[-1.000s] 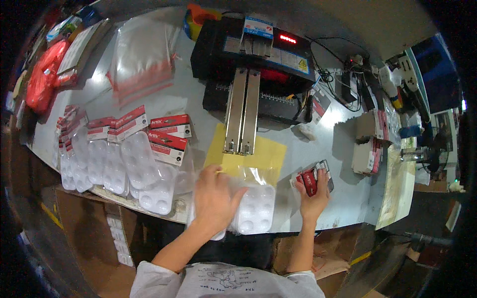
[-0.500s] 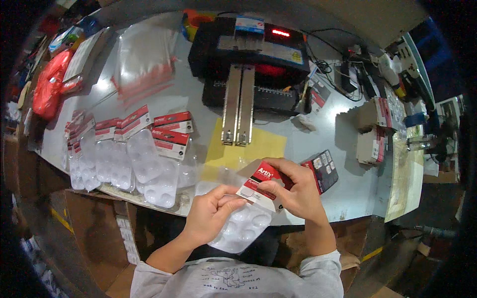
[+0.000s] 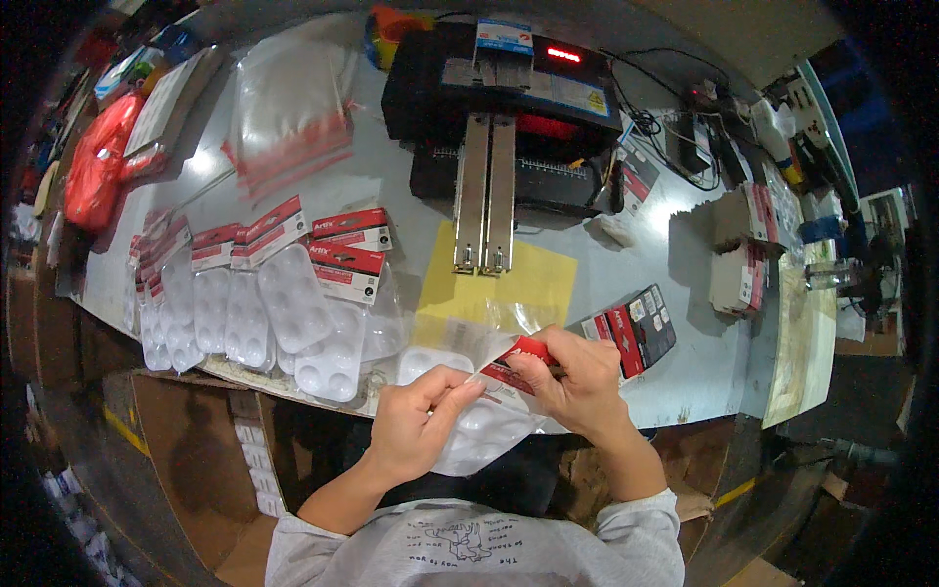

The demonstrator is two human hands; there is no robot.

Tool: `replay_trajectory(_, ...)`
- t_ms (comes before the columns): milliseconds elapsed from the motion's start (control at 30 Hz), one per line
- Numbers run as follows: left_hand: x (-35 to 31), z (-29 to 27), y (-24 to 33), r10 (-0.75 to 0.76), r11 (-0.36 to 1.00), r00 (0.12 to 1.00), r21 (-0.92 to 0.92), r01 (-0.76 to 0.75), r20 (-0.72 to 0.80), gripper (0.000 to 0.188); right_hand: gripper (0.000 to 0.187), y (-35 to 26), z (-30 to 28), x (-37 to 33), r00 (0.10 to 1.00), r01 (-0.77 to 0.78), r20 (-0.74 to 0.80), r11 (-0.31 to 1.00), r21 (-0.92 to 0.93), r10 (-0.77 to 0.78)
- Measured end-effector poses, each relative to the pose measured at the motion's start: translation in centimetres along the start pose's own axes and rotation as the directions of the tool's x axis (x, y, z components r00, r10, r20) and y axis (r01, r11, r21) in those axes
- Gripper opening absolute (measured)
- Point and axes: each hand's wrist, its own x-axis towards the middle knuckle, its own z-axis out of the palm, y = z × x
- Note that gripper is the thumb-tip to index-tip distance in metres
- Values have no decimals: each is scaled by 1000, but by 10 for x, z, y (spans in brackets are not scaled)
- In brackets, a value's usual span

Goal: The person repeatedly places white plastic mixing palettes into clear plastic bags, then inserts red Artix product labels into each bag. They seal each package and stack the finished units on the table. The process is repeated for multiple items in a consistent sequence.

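My left hand [image 3: 419,423] pinches the left end of a red, black and white folded header card [image 3: 529,353] between thumb and fingertips. My right hand [image 3: 585,387] grips the card's other end, thumb in front and fingers behind, covering much of it. The card is tilted so its face shows only in part. A clear plastic bag [image 3: 479,339] rises behind the card, catching light. Under my hands hangs a white plastic paint palette [image 3: 479,440] with round wells. Part of another white palette [image 3: 430,362] shows beyond my left fingers.
Several bagged palettes with red header cards [image 3: 323,347] lie at the left. A black machine [image 3: 504,93] with twin metal rails stands behind a yellow sheet [image 3: 445,293]. Clear bags [image 3: 289,108] lie far left; card stacks [image 3: 738,279] stand right. More cards [image 3: 636,333] lie beside my right hand.
The header card has tipped from showing its printed face to a steeper angle. Clear film now stands up behind it. Both hands keep their hold, and the whole view has shifted slightly.
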Motion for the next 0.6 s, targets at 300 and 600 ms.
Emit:
replay_trajectory(300,-6,5,-10,42,984,963,-155,-86,-267,14,28,22,2,-5,934,-242,-173,908,341,314)
replay_trajectory(600,5,7,-30,-108,963,908,-270,-6,-405,20,20,26,17,-40,687,-666,404,299,684,604)
